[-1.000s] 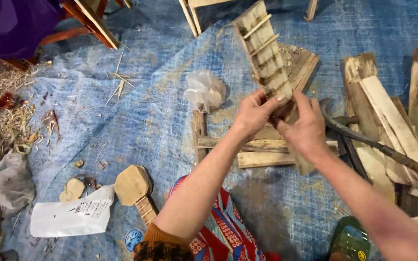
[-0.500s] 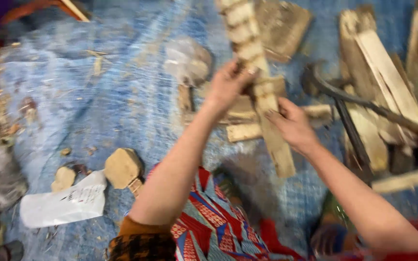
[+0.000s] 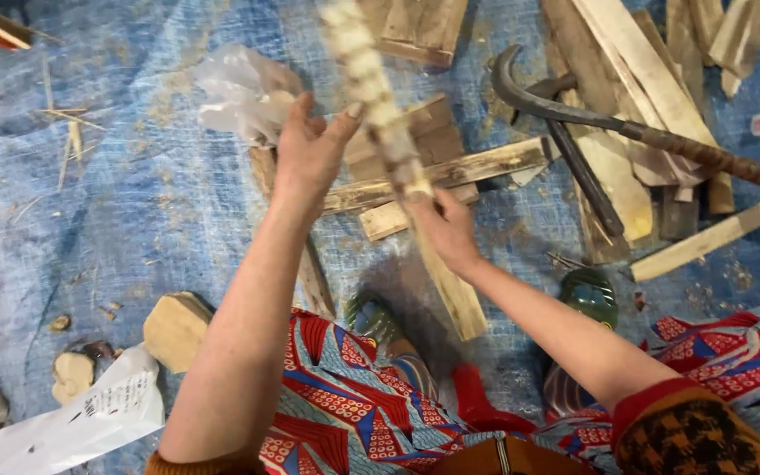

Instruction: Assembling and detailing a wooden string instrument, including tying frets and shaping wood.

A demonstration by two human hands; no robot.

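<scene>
— What is being held at this moment?

— A long wooden slat piece [image 3: 380, 114], with small cross-strips fixed along it, is being held up on end over the blue tarp [image 3: 134, 220]. Its lower stretch is being gripped by the right hand [image 3: 446, 230], fingers closed around it. The left hand [image 3: 310, 154] is being pressed against its side higher up, palm flat and fingers mostly spread rather than wrapped.

— Where could this be going wrong?

— The upper part is blurred, so whether nails are being exposed there cannot be told; if they are, the open left palm is being put at risk. With only one closed grip, the piece could be twisted loose and dropped onto the stacked wood offcuts [image 3: 433, 167] or the patterned lap [image 3: 336, 396] directly below.

— Anything nearby adding to that?

— A curved crowbar [image 3: 591, 114] is lying just to the right across the pale planks [image 3: 644, 79], well within reach of a falling end. Splinters are also being risked along the rough edges.
</scene>
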